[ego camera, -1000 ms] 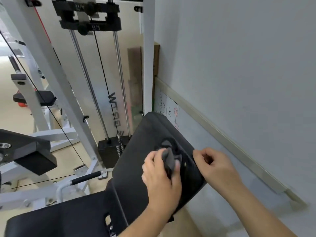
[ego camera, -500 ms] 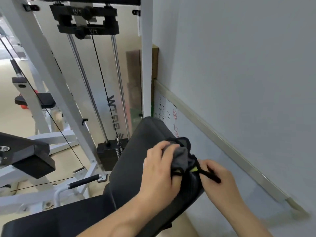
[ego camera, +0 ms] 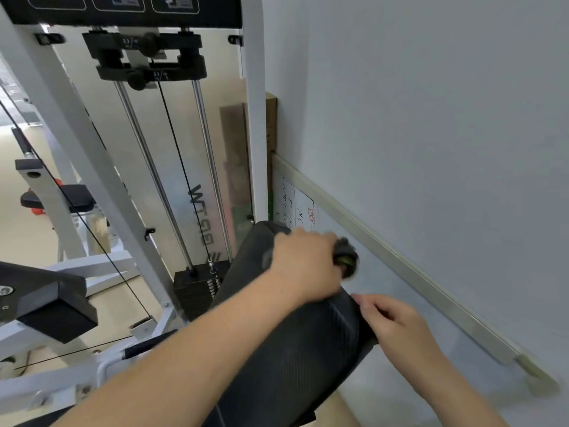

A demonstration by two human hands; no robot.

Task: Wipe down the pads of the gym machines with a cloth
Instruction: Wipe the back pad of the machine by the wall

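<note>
A black back pad (ego camera: 295, 349) of a gym machine tilts up in the lower middle. My left hand (ego camera: 304, 266) lies on its upper right part, shut on a bunched dark cloth (ego camera: 346, 255) with a bit of green trim that sticks out past the fingers toward the wall. The cloth is blurred by motion. My right hand (ego camera: 391, 325) rests at the pad's right edge, lower down, its fingers curled around the edge.
A white machine frame (ego camera: 92, 167) with chrome guide rods, a cable and a black weight stack (ego camera: 197, 285) stands right behind the pad. A grey wall with a rail (ego camera: 385, 257) runs close on the right. Another black pad (ego camera: 46, 303) is at left.
My left hand has carried the cloth up the pad toward its top right. My right hand has let go of the cloth and moved down to the pad's right edge.
</note>
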